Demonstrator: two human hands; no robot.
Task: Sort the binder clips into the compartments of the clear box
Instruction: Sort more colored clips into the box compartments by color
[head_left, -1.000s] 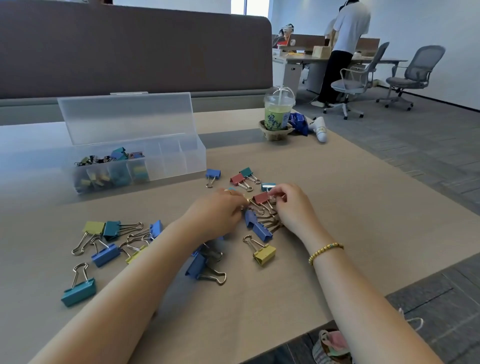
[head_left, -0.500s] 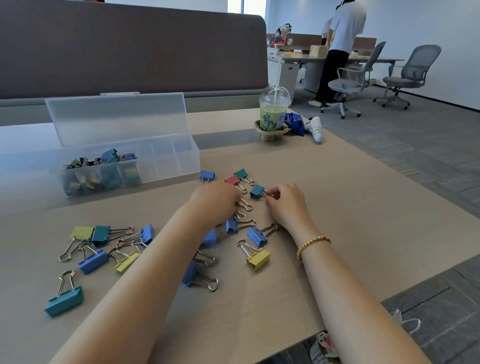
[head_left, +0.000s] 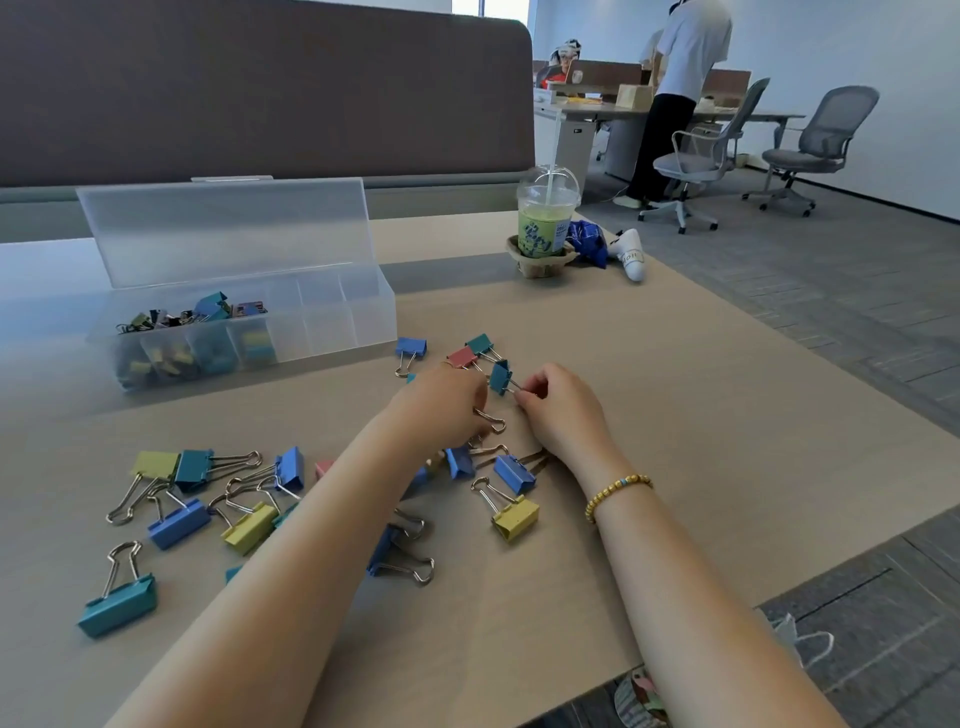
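Several coloured binder clips lie scattered on the tan table (head_left: 675, 415). My right hand (head_left: 561, 410) pinches the wire handle of a small blue clip (head_left: 500, 376), lifted just off the table. My left hand (head_left: 441, 410) has its fingers curled over a clip whose wire loop (head_left: 491, 420) sticks out beside them; the clip's body is hidden. A red clip (head_left: 462, 357) and a teal clip (head_left: 480, 343) lie just beyond the hands. The clear box (head_left: 337, 322) stands at the back left with its lid up, and its left compartments hold small clips.
A green drink cup (head_left: 545, 223) in a paper holder stands at the back of the table, next to a blue wrapper and a white object. Larger clips lie at the near left (head_left: 119, 603). The table edge runs along the right. A person stands by office chairs beyond.
My right hand has picked up the small blue clip by its handle and raised it. The red clip it held a second ago is out of sight. My left hand has barely moved.
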